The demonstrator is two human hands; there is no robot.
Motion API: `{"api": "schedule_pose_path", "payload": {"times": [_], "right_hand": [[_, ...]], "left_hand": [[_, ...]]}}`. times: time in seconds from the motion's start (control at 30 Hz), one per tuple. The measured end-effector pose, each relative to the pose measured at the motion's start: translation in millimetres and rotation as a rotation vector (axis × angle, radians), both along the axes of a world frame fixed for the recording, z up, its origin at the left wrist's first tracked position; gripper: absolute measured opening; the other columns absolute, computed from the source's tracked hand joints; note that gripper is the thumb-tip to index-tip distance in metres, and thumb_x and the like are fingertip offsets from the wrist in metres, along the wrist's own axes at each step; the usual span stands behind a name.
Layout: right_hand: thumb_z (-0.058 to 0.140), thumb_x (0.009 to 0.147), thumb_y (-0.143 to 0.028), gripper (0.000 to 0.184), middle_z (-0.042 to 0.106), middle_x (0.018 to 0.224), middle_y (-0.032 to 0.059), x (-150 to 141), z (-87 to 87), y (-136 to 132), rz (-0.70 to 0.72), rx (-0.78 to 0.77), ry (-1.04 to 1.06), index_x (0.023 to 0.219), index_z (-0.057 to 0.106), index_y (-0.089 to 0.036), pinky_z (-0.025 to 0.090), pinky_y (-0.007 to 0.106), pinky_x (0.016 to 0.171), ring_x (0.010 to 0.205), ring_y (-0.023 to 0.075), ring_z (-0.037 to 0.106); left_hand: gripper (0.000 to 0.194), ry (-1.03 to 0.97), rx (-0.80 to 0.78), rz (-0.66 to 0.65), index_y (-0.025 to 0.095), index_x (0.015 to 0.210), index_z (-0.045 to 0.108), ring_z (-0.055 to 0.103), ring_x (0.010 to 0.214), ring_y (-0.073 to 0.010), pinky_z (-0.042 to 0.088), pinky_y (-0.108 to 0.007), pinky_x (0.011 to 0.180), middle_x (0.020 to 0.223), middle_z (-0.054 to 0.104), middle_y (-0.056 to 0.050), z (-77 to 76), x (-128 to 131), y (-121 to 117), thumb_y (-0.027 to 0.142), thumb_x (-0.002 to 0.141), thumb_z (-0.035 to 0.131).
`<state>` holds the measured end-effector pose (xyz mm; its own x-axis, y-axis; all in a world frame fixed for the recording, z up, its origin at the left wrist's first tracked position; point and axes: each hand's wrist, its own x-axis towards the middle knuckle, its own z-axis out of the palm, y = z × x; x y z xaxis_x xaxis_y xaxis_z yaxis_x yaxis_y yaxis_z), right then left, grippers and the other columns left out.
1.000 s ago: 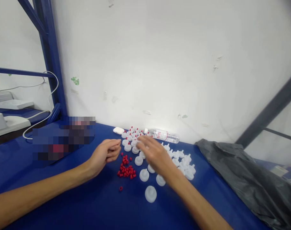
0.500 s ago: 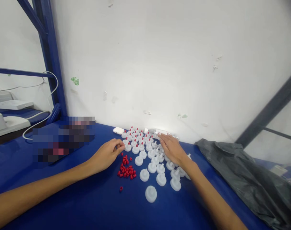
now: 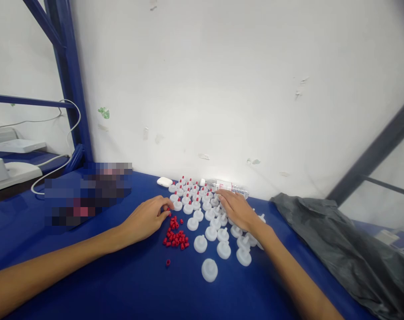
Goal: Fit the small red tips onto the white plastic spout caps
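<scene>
1. Left hand [image 3: 145, 219], center of frame: thumb and fingers curled around one small red cap [image 3: 169, 211]; can't tell from my end if they've pinched it.
2. Loose red caps [image 3: 177, 242] sit just below center.
3. Right hand [image 3: 237, 210], right of center: fingers stretched over white nozzle lids [image 3: 211, 233]; can't tell if I'm gripping any.
4. Clear bottle [image 3: 224, 186] lies behind.

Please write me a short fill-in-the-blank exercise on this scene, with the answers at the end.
The loose caps beside the left hand are colored ____.
In this view, the right hand hides some nozzle-topped pieces, which are colored ____.
The clear bottle lies on its ____ near the wall.
The dark sheet is toward the picture's ____ edge.

Missing words: red; white; side; right.
</scene>
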<state>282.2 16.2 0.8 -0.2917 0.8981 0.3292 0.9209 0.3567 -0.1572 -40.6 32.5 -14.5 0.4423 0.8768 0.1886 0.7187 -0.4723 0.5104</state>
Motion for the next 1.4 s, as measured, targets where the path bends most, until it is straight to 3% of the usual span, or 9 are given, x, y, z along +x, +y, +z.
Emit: {"api": "schedule_pose_path", "payload": {"times": [0.23, 0.37, 0.63, 0.87, 1.0, 1.1, 1.23, 1.4], "right_hand": [[0.021, 0.113, -0.040, 0.050, 0.072, 0.136, 0.0110, -12.3, 7.7, -7.3, 0.078, 0.038, 0.017, 0.128, 0.066, -0.023, 0.036, 0.052, 0.121, 0.131, 0.0271, 0.062], [0.023, 0.113, -0.040, 0.049, 0.069, 0.142, 0.0094, -26.7, 7.8, -15.2, 0.125, 0.035, 0.013, 0.134, 0.064, -0.023, 0.028, 0.055, 0.125, 0.138, 0.0272, 0.057], [0.023, 0.114, -0.043, 0.051, 0.065, 0.150, 0.0040, -52.7, 10.2, -23.7, 0.192, -0.017, 0.015, 0.142, 0.063, -0.030, 0.024, 0.059, 0.128, 0.146, 0.0251, 0.052], [0.020, 0.114, -0.045, 0.057, 0.068, 0.146, 0.0071, -56.9, 0.8, -18.4, 0.193, -0.020, 0.021, 0.136, 0.070, -0.026, 0.035, 0.061, 0.122, 0.142, 0.0282, 0.058], [0.034, 0.113, -0.040, 0.043, 0.071, 0.141, 0.0085, -54.8, 8.5, -19.9, 0.223, 0.092, 0.046, 0.134, 0.068, -0.023, 0.033, 0.059, 0.124, 0.137, 0.0271, 0.061], [0.050, 0.109, -0.032, 0.025, 0.075, 0.129, 0.0094, -60.0, 15.8, -24.4, 0.249, 0.213, 0.066, 0.124, 0.067, -0.021, 0.038, 0.056, 0.120, 0.125, 0.0266, 0.066], [0.050, 0.107, -0.019, 0.015, 0.076, 0.110, 0.0054, -81.2, 16.3, -35.4, 0.388, 0.282, 0.012, 0.111, 0.063, -0.023, 0.047, 0.050, 0.112, 0.106, 0.0226, 0.070], [0.045, 0.108, -0.017, 0.014, 0.074, 0.101, 0.0047, -105.1, 13.5, -47.6, 0.563, 0.474, -0.079, 0.108, 0.057, -0.024, 0.052, 0.044, 0.109, 0.099, 0.0199, 0.071]], "left_hand": [[0.027, 0.002, -0.002, -0.033, 0.024, 0.106, 0.074, 0.065, 0.084, -0.0260, 0.045, -0.037, 0.076, 0.098, 0.070, -0.006, -2.2, -0.6, -0.2, 0.031, 0.094, 0.052], [0.023, -0.007, -0.001, -0.055, 0.026, 0.100, 0.075, 0.066, 0.083, -0.0245, 0.044, -0.036, 0.073, 0.099, 0.072, -0.004, -4.4, -1.0, -1.4, 0.034, 0.094, 0.055], [0.030, -0.028, 0.036, -0.053, 0.025, 0.099, 0.073, 0.066, 0.082, -0.0249, 0.044, -0.037, 0.075, 0.091, 0.072, -0.004, -7.0, 0.6, -2.8, 0.040, 0.098, 0.048], [0.033, -0.077, 0.051, -0.046, 0.024, 0.101, 0.072, 0.066, 0.082, -0.0264, 0.045, -0.040, 0.077, 0.091, 0.072, -0.005, -6.2, 1.9, -2.7, 0.039, 0.099, 0.043], [0.038, -0.167, 0.098, -0.068, 0.023, 0.096, 0.068, 0.067, 0.092, -0.0247, 0.047, -0.038, 0.085, 0.097, 0.073, -0.004, 3.4, 0.3, -5.4, 0.040, 0.104, 0.034], [0.039, -0.214, 0.139, -0.078, 0.024, 0.093, 0.062, 0.062, 0.077, -0.0209, 0.046, -0.034, 0.074, 0.083, 0.067, 0.001, 11.6, 0.1, -11.7, 0.047, 0.106, 0.033], [0.033, -0.206, 0.192, -0.122, 0.025, 0.102, 0.060, 0.056, 0.063, -0.0178, 0.043, -0.031, 0.063, 0.072, 0.059, 0.006, 12.5, 2.1, -19.9, 0.051, 0.105, 0.041], [0.023, -0.136, 0.259, -0.211, 0.025, 0.104, 0.060, 0.063, 0.066, -0.0181, 0.043, -0.030, 0.064, 0.076, 0.065, 0.005, 6.6, 1.8, -20.3, 0.039, 0.106, 0.042]]}}
